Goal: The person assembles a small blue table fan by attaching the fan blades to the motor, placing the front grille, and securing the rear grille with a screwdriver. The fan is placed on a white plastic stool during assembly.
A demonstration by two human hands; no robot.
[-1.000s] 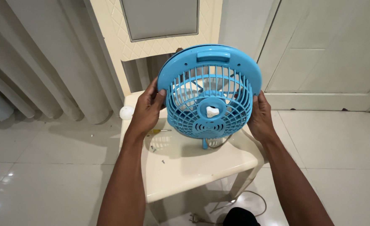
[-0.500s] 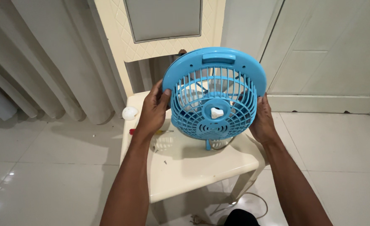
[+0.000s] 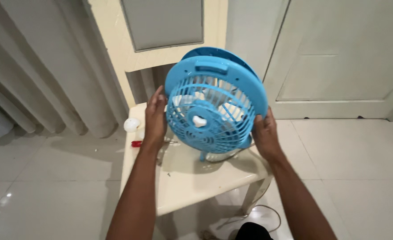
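At the far left, a small white round object (image 3: pixel 131 124) lies at the worktop's (image 3: pixel 192 178) back corner, and a red-handled screwdriver (image 3: pixel 137 143) lies just beside the left wrist, its shaft hidden behind the hand. The left hand (image 3: pixel 155 119) is spread flat, fingers up, pressed against the left rim of the blue fan (image 3: pixel 214 106). The fan stands between both hands, just above the cream worktop, its rear grille facing the camera and its disc tilted so the top leans right and away; a white knob (image 3: pixel 199 121) sits at the grille's centre. The right hand (image 3: pixel 264 133) cups the lower right rim, lower than the left, both equally near. The fan's front face and stand are mostly hidden behind the grille; a cord (image 3: pixel 261 213) trails on the floor, partly cut off below.
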